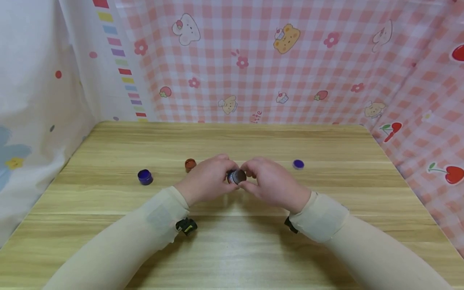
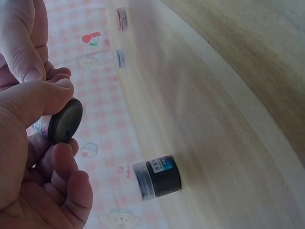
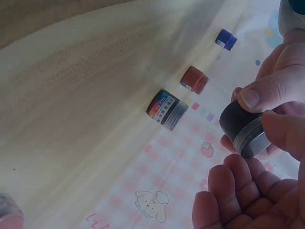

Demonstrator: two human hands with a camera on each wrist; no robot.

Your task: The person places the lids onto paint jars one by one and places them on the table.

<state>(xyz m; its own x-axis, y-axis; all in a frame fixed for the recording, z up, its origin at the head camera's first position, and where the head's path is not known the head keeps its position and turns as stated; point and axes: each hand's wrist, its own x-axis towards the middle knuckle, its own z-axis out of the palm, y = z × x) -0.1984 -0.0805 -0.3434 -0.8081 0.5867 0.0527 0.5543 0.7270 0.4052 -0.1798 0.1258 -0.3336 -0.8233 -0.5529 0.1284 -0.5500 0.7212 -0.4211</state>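
Between my hands is a small jar of black paint (image 1: 237,176) with a clear ribbed lid, tilted above the table. My left hand (image 1: 208,177) grips its dark body, thumb on the near side in the right wrist view. My right hand (image 1: 273,183) has its thumb and fingers around the lid end (image 3: 252,136). A second black paint jar (image 2: 164,176) stands on the table, hidden behind the hands in the head view. An orange-brown paint jar (image 1: 190,164) is just left of my left hand, and a purple paint jar (image 1: 145,177) stands farther left.
A purple lid (image 1: 298,164) lies on the wooden table (image 1: 232,249) to the right of my hands. Beyond it in the left wrist view is a small reddish object (image 2: 122,19), too blurred to name. Patterned cloth (image 1: 232,60) hangs behind the table and at its sides.
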